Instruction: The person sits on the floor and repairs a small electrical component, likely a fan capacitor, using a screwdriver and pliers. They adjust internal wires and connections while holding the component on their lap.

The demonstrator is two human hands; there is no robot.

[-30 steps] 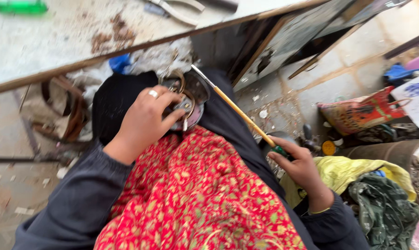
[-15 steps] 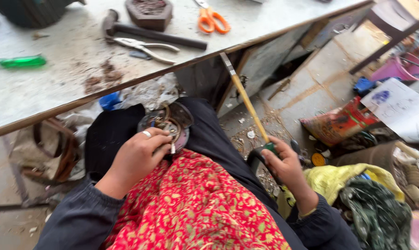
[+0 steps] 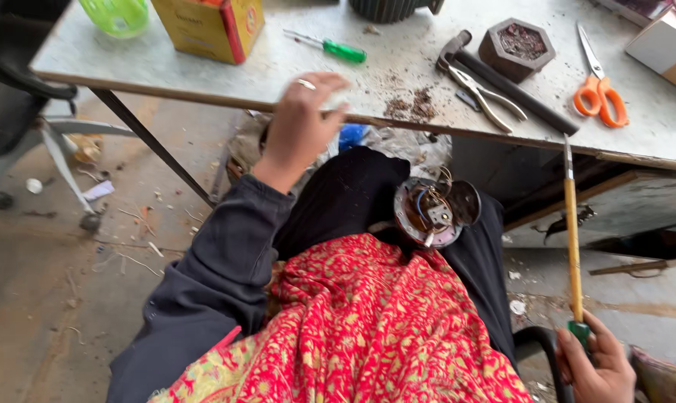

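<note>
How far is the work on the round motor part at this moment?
Done: the round motor part lies open on the lap, its wires exposed. In hand: the right hand holds a long screwdriver upright, and the left hand reaches toward the table edge, away from the part. Left: the part remains open, with no cover visible.

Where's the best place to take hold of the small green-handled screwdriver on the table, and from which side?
Take the green-handled screwdriver by its green handle, the thickest part, at the end nearer the hammer. It lies flat on the table, so come down from above and pinch across the handle. The left hand is just below it at the table edge; the right hand holds a long yellow tool.
</note>
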